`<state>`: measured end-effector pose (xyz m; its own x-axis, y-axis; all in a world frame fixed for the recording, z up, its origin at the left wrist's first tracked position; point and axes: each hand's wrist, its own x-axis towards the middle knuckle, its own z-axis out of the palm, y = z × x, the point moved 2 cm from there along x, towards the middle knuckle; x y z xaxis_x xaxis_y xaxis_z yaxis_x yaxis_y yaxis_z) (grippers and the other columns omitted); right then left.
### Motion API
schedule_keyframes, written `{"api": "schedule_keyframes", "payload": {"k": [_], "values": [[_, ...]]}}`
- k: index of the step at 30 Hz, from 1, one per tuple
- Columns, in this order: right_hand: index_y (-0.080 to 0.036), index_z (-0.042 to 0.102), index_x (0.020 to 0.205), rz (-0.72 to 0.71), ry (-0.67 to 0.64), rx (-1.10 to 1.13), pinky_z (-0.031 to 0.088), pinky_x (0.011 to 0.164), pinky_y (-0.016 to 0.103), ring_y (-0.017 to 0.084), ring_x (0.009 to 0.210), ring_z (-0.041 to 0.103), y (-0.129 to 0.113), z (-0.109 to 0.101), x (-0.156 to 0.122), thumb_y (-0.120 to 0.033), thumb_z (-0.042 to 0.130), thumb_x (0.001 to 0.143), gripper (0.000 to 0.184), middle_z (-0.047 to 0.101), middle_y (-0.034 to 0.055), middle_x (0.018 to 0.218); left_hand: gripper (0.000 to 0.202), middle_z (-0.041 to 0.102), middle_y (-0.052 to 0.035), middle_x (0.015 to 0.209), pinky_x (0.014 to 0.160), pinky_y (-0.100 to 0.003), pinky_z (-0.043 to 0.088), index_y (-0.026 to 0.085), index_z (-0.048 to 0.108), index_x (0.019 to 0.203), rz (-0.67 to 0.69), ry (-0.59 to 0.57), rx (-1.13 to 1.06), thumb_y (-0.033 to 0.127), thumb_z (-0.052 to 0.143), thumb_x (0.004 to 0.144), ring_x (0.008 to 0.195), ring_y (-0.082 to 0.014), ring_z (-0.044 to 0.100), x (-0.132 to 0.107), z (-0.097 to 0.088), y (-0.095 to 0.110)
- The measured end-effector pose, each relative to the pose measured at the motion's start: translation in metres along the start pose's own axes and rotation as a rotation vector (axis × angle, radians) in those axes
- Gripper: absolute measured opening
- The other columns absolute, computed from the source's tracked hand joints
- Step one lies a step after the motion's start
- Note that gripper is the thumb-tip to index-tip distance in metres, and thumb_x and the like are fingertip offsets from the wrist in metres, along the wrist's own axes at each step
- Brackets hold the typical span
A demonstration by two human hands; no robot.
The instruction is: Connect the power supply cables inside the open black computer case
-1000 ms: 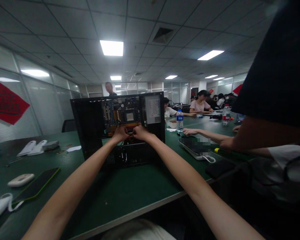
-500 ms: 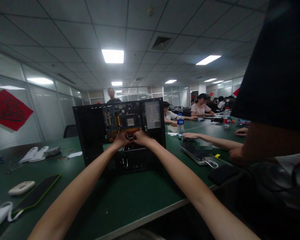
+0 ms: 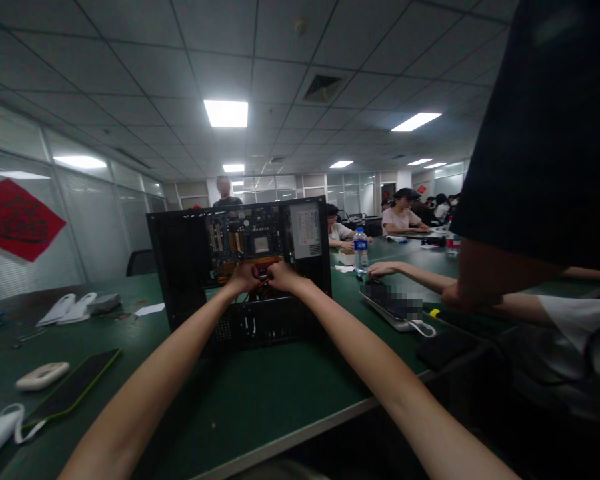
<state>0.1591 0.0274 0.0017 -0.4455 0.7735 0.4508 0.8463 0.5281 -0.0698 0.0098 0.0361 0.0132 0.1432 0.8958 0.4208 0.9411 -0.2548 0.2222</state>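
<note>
A black computer case [image 3: 265,323] stands on the table in front of me, its open side facing me. Inside it are a motherboard [image 3: 245,227] with a bare square socket and, at the upper right, a power supply [image 3: 306,230] with a label. My left hand [image 3: 243,277] and my right hand [image 3: 283,275] reach in at the board's lower edge, fingers bent and pinched close together. Thin red and dark wires [image 3: 263,288] run between and below the fingertips. What exactly each hand grips is hidden by the fingers.
On the green table [image 3: 260,400], a phone [image 3: 75,387] and a white rounded case [image 3: 43,377] lie left. To the right are a water bottle [image 3: 361,250], a device with a white cable [image 3: 393,310] and a co-worker's hand [image 3: 383,269]. A dark sleeve [image 3: 540,153] looms close right.
My hands stay at nearly the same spot in the case. At the right, the nearby person in the dark sleeve has shifted left, with the forearm moving too.
</note>
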Motion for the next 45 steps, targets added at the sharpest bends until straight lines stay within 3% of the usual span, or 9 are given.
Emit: {"api": "schedule_keyframes", "payload": {"k": [12,25,32,39,42,45], "values": [[-0.016,0.078,0.11,0.03,-0.003,0.005,0.047,0.077,0.024,0.023,0.103,0.07,-0.003,-0.007,-0.005,-0.021,0.063,0.09,0.025,0.076,0.0126,0.111,0.012,0.07,-0.002,0.075,0.059,-0.022,0.038,0.017,0.067,0.077,-0.05,-0.004,-0.002,0.014,0.072,0.066,0.073,-0.0162,0.062,0.001,0.002,0.002],[-0.016,0.079,0.106,-0.004,0.005,0.018,0.047,0.076,0.023,0.022,0.1,0.071,0.001,0.0,0.001,-0.019,0.064,0.088,0.024,0.077,0.0114,0.107,0.016,0.078,-0.0085,0.097,0.074,-0.023,0.048,0.02,0.074,0.086,-0.125,0.0,0.053,0.021,0.074,0.07,0.096,-0.0235,0.071,-0.002,0.007,-0.007],[-0.015,0.078,0.11,-0.011,0.026,0.04,0.048,0.077,0.023,0.022,0.102,0.071,0.002,0.003,0.002,-0.02,0.065,0.088,0.026,0.077,0.0116,0.109,0.01,0.079,-0.0103,0.095,0.078,-0.027,0.05,0.02,0.077,0.081,-0.156,-0.004,-0.027,0.022,0.077,0.072,0.1,-0.0268,0.072,-0.006,0.002,-0.01],[-0.016,0.078,0.109,0.004,0.028,0.064,0.048,0.076,0.022,0.021,0.1,0.071,0.002,0.001,0.002,-0.022,0.065,0.089,0.025,0.077,0.0105,0.108,0.022,0.075,-0.0061,0.074,0.058,-0.023,0.049,0.013,0.076,0.1,-0.19,-0.077,-0.274,0.03,0.066,0.089,0.064,-0.0149,0.066,-0.016,-0.002,-0.016],[-0.016,0.078,0.109,0.022,0.034,0.067,0.048,0.078,0.023,0.021,0.102,0.07,0.002,-0.002,0.001,-0.022,0.065,0.089,0.025,0.077,0.011,0.11,0.027,0.075,-0.0052,0.077,0.058,-0.022,0.05,0.013,0.075,0.105,-0.191,-0.11,-0.325,0.033,0.063,0.093,0.06,-0.0121,0.064,-0.018,-0.004,-0.018],[-0.016,0.078,0.109,0.034,0.028,0.066,0.047,0.075,0.023,0.021,0.099,0.071,0.0,-0.006,-0.003,-0.022,0.066,0.088,0.025,0.077,0.0109,0.109,0.025,0.074,-0.0055,0.073,0.057,-0.023,0.048,0.013,0.077,0.097,-0.199,-0.111,-0.276,0.033,0.064,0.09,0.063,-0.0152,0.067,-0.016,-0.003,-0.017]]}}
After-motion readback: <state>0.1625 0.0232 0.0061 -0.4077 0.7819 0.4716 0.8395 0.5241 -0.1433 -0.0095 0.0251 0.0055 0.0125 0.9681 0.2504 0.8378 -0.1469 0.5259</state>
